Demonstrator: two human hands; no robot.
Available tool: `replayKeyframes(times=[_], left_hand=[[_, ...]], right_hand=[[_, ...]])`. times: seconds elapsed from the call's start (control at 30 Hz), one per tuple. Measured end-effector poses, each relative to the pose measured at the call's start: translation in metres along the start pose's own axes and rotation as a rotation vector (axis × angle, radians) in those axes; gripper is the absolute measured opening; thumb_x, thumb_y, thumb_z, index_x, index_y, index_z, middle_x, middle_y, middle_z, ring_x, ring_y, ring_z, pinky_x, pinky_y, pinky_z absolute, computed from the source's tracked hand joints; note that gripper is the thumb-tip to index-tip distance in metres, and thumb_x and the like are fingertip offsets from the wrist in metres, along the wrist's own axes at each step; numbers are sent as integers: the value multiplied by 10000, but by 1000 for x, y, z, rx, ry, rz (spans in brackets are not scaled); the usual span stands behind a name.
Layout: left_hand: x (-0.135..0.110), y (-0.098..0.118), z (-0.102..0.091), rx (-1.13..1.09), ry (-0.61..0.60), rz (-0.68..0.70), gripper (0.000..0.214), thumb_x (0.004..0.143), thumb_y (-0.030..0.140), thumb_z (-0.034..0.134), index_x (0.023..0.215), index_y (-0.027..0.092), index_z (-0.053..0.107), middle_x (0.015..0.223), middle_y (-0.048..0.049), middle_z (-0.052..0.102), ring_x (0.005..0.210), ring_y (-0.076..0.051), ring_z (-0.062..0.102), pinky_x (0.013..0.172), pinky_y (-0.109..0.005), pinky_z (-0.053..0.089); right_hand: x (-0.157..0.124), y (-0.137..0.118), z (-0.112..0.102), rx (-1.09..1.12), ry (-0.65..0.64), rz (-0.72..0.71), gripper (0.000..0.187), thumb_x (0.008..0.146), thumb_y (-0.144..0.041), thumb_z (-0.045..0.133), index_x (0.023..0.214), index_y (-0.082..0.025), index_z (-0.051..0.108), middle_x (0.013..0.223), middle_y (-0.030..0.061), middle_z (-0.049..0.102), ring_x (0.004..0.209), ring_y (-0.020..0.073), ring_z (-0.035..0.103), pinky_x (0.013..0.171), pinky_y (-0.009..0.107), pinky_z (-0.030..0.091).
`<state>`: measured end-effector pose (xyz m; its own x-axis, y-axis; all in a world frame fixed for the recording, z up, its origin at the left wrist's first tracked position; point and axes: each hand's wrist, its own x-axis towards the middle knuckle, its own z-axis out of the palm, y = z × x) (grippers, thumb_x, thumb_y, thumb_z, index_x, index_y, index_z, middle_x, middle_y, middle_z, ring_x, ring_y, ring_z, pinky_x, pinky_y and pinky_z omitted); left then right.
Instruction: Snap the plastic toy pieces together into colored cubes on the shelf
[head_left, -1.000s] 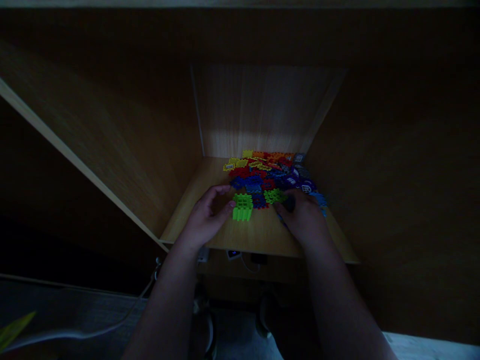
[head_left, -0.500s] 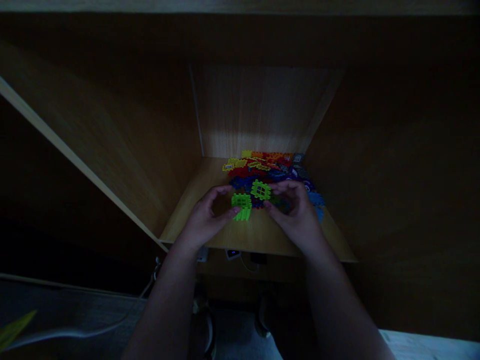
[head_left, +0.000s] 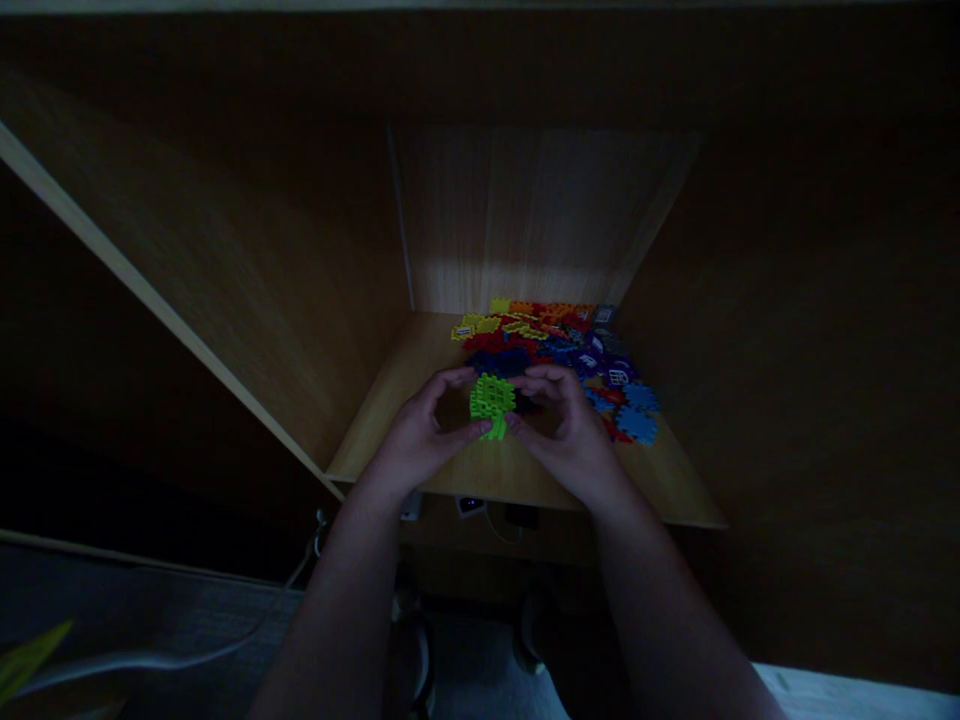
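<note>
Between my two hands is a bright green assembly of notched building tiles (head_left: 486, 408). My left hand (head_left: 427, 425) grips its left side, the thumb on the lower front edge. A green window tile (head_left: 498, 393) lies against the top of the assembly, pinched by my right hand (head_left: 562, 420) from the right. Whether the tile is joined to the rest cannot be made out. Behind my hands, dark blue tiles (head_left: 499, 362) lie in the pile, partly hidden by my fingers.
The wooden shelf (head_left: 450, 475) sits between cabinet side walls. Toward the back lie yellow tiles (head_left: 487, 325) and orange tiles (head_left: 566, 318); purple pieces (head_left: 592, 358) and light blue tiles (head_left: 637, 412) are at the right. Under the shelf edge is a small device with a cable (head_left: 471, 506).
My right hand has moved left, bringing the separate green window tile onto the green assembly in my left hand. More of the light blue tiles now shows at the right.
</note>
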<state>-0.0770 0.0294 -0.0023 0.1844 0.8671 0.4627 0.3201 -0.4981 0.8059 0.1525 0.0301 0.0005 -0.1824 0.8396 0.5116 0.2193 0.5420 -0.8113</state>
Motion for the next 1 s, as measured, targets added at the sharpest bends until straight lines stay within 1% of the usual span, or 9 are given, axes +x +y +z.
replayKeyframes(times=[0.23, 0.43, 0.63, 1.0], left_hand=[[1, 0, 1, -21, 0, 7, 567, 869, 404, 881, 1366, 276, 640, 1455, -99, 678, 1394, -295, 613, 1240, -527, 430], [2, 3, 1, -33, -7, 13, 574, 874, 360, 881, 1382, 280, 628, 1446, -96, 685, 1378, -285, 625, 1233, -515, 440], [1, 0, 1, -38, -5, 2, 570, 887, 352, 866, 1394, 283, 616, 1436, -93, 692, 1366, -286, 634, 1229, -520, 441], [1, 0, 2, -44, -3, 15, 563, 883, 324, 868, 1387, 269, 623, 1424, -92, 691, 1359, -276, 631, 1217, -500, 444]], right_hand=[[-1, 3, 1, -8, -28, -3, 504, 938, -344, 779, 1346, -335, 483, 1365, 70, 713, 1289, 257, 658, 1190, 544, 492], [0, 4, 1, -29, -30, 0, 511, 937, -350, 781, 1351, -337, 481, 1365, 70, 715, 1293, 258, 659, 1188, 542, 493], [0, 4, 1, -27, -42, 11, 508, 946, -354, 777, 1358, -339, 480, 1396, 73, 705, 1323, 257, 653, 1202, 540, 489], [0, 3, 2, -53, -66, -19, 501, 964, -334, 759, 1385, -329, 487, 1408, 73, 692, 1324, 250, 646, 1190, 520, 489]])
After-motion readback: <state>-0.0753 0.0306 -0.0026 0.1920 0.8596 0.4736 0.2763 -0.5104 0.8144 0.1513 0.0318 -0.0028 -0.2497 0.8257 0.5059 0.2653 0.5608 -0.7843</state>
